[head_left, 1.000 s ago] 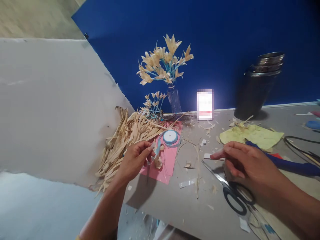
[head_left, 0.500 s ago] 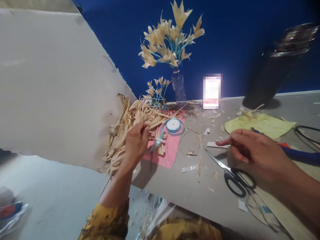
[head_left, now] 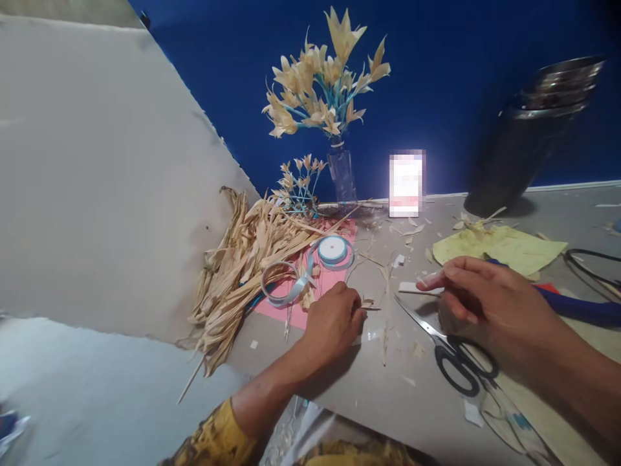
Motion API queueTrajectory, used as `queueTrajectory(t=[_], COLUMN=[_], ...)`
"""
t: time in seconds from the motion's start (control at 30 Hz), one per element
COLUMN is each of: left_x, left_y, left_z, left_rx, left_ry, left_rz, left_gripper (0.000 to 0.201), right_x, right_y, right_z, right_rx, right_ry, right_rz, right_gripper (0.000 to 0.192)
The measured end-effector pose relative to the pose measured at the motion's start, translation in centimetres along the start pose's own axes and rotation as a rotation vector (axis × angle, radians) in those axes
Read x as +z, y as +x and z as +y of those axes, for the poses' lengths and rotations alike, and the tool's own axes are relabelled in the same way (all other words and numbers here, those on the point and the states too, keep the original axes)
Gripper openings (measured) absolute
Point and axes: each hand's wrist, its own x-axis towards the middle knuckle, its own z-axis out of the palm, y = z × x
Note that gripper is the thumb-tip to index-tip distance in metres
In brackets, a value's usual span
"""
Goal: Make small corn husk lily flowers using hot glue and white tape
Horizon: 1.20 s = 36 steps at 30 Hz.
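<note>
L hand [head_left: 337,318]: your fingers curled, nr leaf scraps [head_left: 369,303]; can't tell if gripping.
R hand [head_left: 478,291]: yours part-curled, index at white strip [head_left: 407,286]; hold unclear.
Scissors [head_left: 445,339]: on counter [head_left: 388,401], beside your R hand.

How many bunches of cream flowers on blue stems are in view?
2: a large cream-petalled bunch in a clear bottle, and a smaller one to its lower left, by the dry tan husk pile. Others could be hidden behind it.
</note>
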Motion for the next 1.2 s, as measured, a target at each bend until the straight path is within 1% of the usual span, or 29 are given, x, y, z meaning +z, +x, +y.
queueTrajectory(t=[0.1,0.17,0.2,0.27,0.33,0.4,0.47,0.53,0.57,0.63,0.7,0.77,0.87,0.93,1.0,1.13,1.2], left_x=[0.6,0.8,0.7,0.5,0.1,-0.2,-0.2,0.0,0.2,0.6,1.0,1.3,1.8,2.1,2.4,3.1,3.4], left_y=[0.6,0.9,0.9,0.9,0.6,0.1,-0.4,-0.7,-0.8,-0.6,-0.4,-0.1,0.0,-0.1,-0.2,-0.2,-0.2], left_z=[-0.1,-0.6,-0.8,-1.2,-1.2,-0.6,0.3,1.4,1.9,2.6,3.1,3.4,3.6,3.8,4.0,4.2,4.2], left_rx=[-0.025,-0.024,-0.025,-0.051,-0.116,-0.161,-0.16,-0.161,-0.165,-0.167,-0.164,-0.169,-0.176,-0.177,-0.179,-0.162,-0.157], left_ry=[0.029,-0.026,-0.089,-0.306,-0.631,-0.988,-1.289,-1.499,-1.566,-1.629,-1.646,-1.654,-1.654,-1.641,-1.623,-1.602,-1.609], left_rz=[-0.013,0.001,0.024,0.076,0.085,0.048,0.015,-0.037,-0.062,-0.085,-0.064,-0.043,-0.012,-0.015,-0.005,0.07,0.064], left_gripper=[0.012,0.012,0.012,0.01,0.011,0.021,0.034,0.038,0.038,0.037,0.037,0.036,0.037,0.038,0.037,0.035,0.034], right_x=[0.0,0.0,0.1,0.1,0.3,0.7,1.1,1.4,1.6,1.6,1.5,1.3,1.0,1.0,0.9,0.8,0.7], right_y=[-0.1,-0.1,-0.1,-0.1,-0.2,-0.4,-0.7,-0.9,-1.0,-1.2,-1.3,-1.4,-1.7,-1.9,-2.0,-2.0,-1.9], right_z=[-0.2,-0.3,-0.3,-0.4,-0.5,-0.6,-0.6,-0.7,-0.7,-0.7,-0.6,-0.4,-0.3,-0.3,-0.3,0.2,0.6], right_rx=[-0.012,-0.014,-0.011,-0.005,0.001,-0.003,-0.018,-0.043,-0.054,-0.071,-0.091,-0.1,-0.091,-0.088,-0.094,-0.14,-0.176], right_ry=[-0.022,-0.019,-0.019,-0.019,0.0,0.034,0.066,0.09,0.097,0.112,0.132,0.165,0.269,0.338,0.344,0.27,0.263], right_rz=[-0.012,-0.027,-0.033,-0.049,-0.058,-0.073,-0.092,-0.107,-0.112,-0.125,-0.155,-0.217,-0.347,-0.396,-0.407,-0.391,-0.402], right_gripper=[0.035,0.035,0.035,0.036,0.036,0.037,0.039,0.041,0.042,0.044,0.044,0.041,0.036,0.034,0.032,0.03,0.028])
